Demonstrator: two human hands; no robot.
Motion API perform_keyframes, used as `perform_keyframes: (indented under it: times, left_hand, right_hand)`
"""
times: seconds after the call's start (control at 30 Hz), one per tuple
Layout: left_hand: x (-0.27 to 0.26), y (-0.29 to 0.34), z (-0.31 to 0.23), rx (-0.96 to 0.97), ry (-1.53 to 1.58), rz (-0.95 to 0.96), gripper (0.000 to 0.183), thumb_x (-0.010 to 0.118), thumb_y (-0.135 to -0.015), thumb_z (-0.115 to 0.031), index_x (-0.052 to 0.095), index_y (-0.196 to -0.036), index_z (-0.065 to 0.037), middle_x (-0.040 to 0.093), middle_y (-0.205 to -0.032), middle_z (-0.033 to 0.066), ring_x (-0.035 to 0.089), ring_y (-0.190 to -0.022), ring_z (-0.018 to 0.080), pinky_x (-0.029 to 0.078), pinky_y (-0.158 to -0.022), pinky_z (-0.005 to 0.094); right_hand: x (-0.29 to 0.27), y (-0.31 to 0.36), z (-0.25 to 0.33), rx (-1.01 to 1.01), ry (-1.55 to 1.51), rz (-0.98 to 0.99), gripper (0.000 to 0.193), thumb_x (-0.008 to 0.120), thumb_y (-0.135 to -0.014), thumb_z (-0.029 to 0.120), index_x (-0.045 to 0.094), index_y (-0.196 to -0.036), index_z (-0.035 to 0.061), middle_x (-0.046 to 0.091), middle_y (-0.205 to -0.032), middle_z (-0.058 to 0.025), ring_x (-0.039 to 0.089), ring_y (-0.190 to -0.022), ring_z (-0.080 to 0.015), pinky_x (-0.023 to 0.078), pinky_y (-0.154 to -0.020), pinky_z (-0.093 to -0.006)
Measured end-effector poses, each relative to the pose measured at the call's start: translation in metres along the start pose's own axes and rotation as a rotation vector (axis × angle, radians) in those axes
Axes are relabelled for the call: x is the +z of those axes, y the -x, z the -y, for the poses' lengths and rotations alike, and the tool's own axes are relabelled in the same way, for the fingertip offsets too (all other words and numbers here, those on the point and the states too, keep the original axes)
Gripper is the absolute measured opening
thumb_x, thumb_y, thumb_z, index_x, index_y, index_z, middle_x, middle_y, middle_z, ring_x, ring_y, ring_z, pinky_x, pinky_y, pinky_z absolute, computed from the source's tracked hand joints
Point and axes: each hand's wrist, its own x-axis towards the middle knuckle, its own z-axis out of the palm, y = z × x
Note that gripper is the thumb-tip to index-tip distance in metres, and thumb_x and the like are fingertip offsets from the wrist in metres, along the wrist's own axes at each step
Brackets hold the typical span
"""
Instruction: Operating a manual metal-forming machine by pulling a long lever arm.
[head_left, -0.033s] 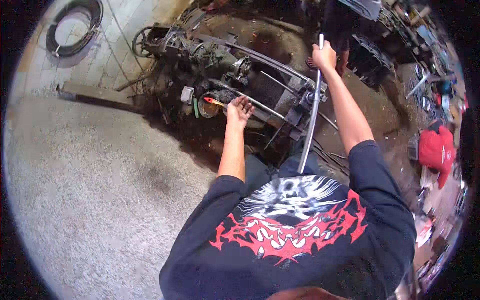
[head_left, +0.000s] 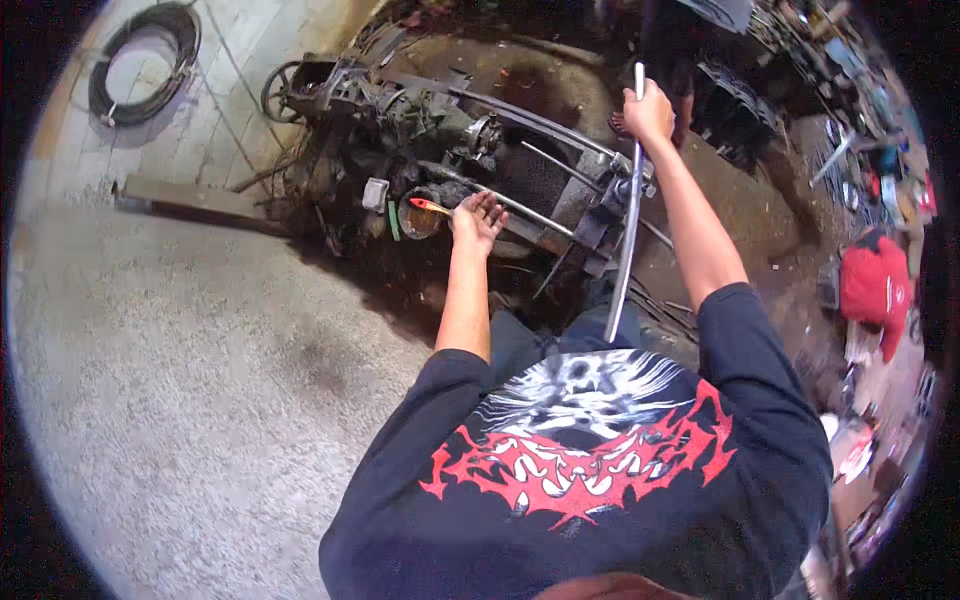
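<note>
My right hand (head_left: 650, 115) is closed around the upper part of a long silver metal bar (head_left: 627, 235). The bar slants down past a machine's crosswise block (head_left: 598, 215) to near my lap. My left hand (head_left: 478, 222) is turned palm up, fingers apart and darkened, with nothing seen in it. Right beside it, a slim red and yellow handle (head_left: 430, 206) lies over a round container (head_left: 418, 220); I cannot tell what tool it belongs to. Behind both hands stretches a lathe-like machine (head_left: 440, 125) with long rails.
A green strip (head_left: 393, 221) and a small pale box (head_left: 375, 195) sit left of the container. A handwheel (head_left: 280, 93) is at the machine's far left. A coiled black hose (head_left: 145, 65) lies farther off. Another person's foot (head_left: 620, 123) shows beyond my right hand. Red cloth (head_left: 875, 290) and clutter line the right.
The bar's lower end has swung slightly to the right, with my right hand still gripping near its top. The left hand has barely moved.
</note>
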Motion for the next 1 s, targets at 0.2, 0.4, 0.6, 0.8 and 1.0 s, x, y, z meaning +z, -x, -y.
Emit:
perform_keyframes:
  times: [0.2,0.4,0.6,0.8,1.0]
  left_hand:
    - [-0.044,-0.004,-0.044,-0.089,-0.111,0.103,0.025,0.049,-0.096,-0.028,0.059,-0.105,-0.007,0.06,-0.103,0.0083,0.055,-0.089,0.0252,0.049,-0.088,0.0477]
    - [-0.08,0.004,-0.069,-0.18,-0.121,0.022,0.024,0.051,-0.095,-0.027,0.061,-0.102,-0.007,0.061,-0.099,0.0051,0.056,-0.092,0.0239,0.048,-0.091,0.0441]
    - [-0.084,0.004,-0.054,-0.208,-0.111,0.041,0.021,0.053,-0.093,-0.028,0.06,-0.097,-0.009,0.061,-0.099,0.0054,0.057,-0.09,0.0244,0.048,-0.089,0.0448]
    - [-0.091,0.026,-0.032,-0.27,-0.17,0.054,0.021,0.05,-0.096,-0.027,0.061,-0.097,-0.009,0.064,-0.092,0.0047,0.059,-0.086,0.0228,0.051,-0.083,0.0425]
    - [-0.126,0.06,-0.036,-0.2,-0.215,-0.066,0.024,0.047,-0.098,-0.026,0.062,-0.102,-0.008,0.063,-0.099,0.0051,0.058,-0.086,0.0226,0.051,-0.086,0.0435]
  right_hand:
    - [-0.054,0.149,0.001,-0.251,-0.138,-0.384,0.027,0.066,-0.085,0.016,0.067,-0.109,0.0045,0.062,-0.115,-0.0174,0.061,-0.106,-0.0354,0.049,-0.092,-0.0454]
    - [-0.082,0.315,0.035,-0.351,-0.27,-0.469,0.008,0.06,-0.084,-0.001,0.062,-0.092,-0.0002,0.064,-0.089,-0.0171,0.064,-0.082,-0.0343,0.051,-0.076,-0.0401]
    - [0.006,0.398,0.026,-0.147,-0.444,0.076,0.009,0.063,-0.084,0.003,0.067,-0.092,0.0003,0.066,-0.085,-0.0131,0.066,-0.072,-0.0219,0.053,-0.067,-0.0352]
    - [0.075,0.38,-0.063,0.411,-0.334,0.466,0.02,0.061,-0.088,0.019,0.07,-0.097,0.003,0.069,-0.075,-0.0076,0.067,-0.06,-0.0164,0.052,-0.054,-0.0334]
    - [0.133,0.339,-0.113,0.73,-0.413,0.695,0.039,0.067,-0.089,0.027,0.058,-0.121,0.0052,0.065,-0.113,-0.0095,0.066,-0.089,-0.0189,0.056,-0.067,-0.0372]
